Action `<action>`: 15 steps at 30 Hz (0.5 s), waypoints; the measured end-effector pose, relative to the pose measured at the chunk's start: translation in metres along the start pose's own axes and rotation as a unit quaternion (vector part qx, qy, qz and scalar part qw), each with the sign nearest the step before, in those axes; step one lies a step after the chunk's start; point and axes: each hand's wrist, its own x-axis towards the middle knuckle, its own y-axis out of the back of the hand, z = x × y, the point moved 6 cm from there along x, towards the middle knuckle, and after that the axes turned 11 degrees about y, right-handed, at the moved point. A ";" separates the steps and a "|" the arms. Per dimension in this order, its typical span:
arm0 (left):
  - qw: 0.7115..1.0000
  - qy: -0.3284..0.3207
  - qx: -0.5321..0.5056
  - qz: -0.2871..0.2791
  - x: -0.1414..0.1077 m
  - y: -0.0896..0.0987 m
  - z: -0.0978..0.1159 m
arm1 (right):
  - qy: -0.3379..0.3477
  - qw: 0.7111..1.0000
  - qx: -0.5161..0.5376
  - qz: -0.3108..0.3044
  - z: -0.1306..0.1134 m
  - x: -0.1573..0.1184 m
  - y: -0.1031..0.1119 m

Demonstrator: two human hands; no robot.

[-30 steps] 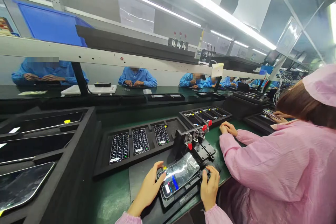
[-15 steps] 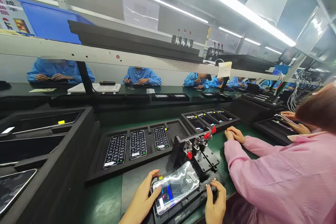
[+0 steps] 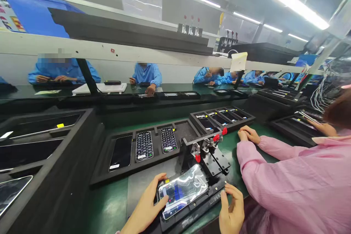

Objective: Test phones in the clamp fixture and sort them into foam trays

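A smartphone (image 3: 185, 192) with its screen lit and a shiny clear film over it lies at a tilt on a black clamping fixture (image 3: 189, 214). My left hand (image 3: 148, 204) grips the phone's left end, thumb over the screen and fingers along the far edge, near a small yellow tab. Off the fixture's right end is my right hand (image 3: 233, 208), its thumb and fingers bent but apart, with nothing visible between them. Toggle clamps with red tips (image 3: 197, 158) rise behind the phone, beside black plates (image 3: 214, 162).
Behind the fixture, a black foam tray (image 3: 102, 170) holds three phones; another tray (image 3: 193, 117) beyond carries several more. A deep foam tray (image 3: 63, 161) with phones stands left. A co-worker's pink sleeve (image 3: 263, 175) is close on the right. Blue-clad workers sit across the bench.
My right hand has drawn slightly right, away from the fixture. The leftmost tray phone's screen has gone dark. A worker opposite has reached toward a tray. My left hand keeps its hold.
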 end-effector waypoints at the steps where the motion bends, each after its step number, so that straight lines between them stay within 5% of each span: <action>1: 1.000 0.000 0.002 0.000 0.000 0.000 0.000 | -0.002 1.000 0.002 -0.002 -0.001 0.001 -0.001; 15: 1.000 -0.010 0.025 -0.002 -0.002 0.000 0.002 | 0.018 0.999 0.027 -0.041 -0.020 0.013 -0.018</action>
